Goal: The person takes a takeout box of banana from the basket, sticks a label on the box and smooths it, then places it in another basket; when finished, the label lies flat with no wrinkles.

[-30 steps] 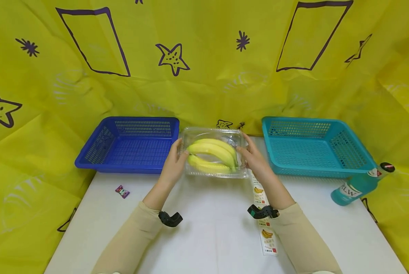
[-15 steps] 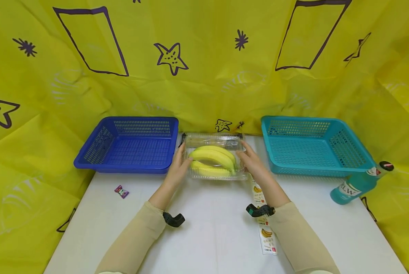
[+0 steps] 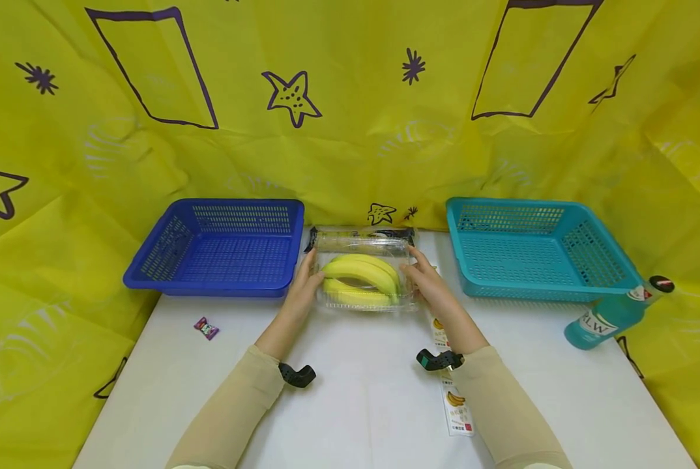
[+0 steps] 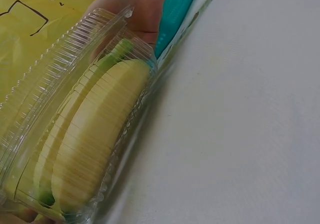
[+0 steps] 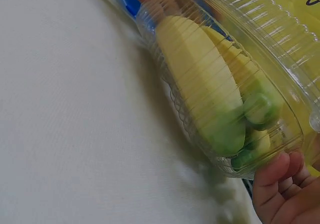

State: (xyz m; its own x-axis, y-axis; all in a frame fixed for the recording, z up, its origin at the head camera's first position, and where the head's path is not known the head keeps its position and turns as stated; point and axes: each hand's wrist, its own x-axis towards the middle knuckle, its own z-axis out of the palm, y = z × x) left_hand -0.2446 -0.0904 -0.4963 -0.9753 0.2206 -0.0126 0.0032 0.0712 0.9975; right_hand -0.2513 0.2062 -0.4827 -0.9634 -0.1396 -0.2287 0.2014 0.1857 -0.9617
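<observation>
A clear plastic clamshell box [image 3: 362, 245] with several yellow bananas [image 3: 358, 268] inside is held between both hands at the middle back of the table. My left hand [image 3: 301, 292] grips its left end, thumb on the near side. At the opposite end my right hand [image 3: 435, 286] holds on, thumb likewise toward me. In the right wrist view that hand's fingers [image 5: 274, 176] curl at the box's lower corner beside the green banana tips. From the left wrist, the ribbed box wall [image 4: 107, 129] appears tilted, close over the white table.
A blue basket [image 3: 209, 286] stands left, a teal basket [image 3: 546, 293] right. Behind the box lies a dark-edged clear packet [image 3: 411, 234]. A strip of banana-printed labels [image 3: 459, 413] runs beneath the right arm. A wrapped candy [image 3: 206, 327] and a teal bottle [image 3: 605, 322] flank them.
The box has tipped and come slightly lower and nearer, its ribbed front side now facing me more. The dark-edged packet behind it has come into view. Both hands kept their hold.
</observation>
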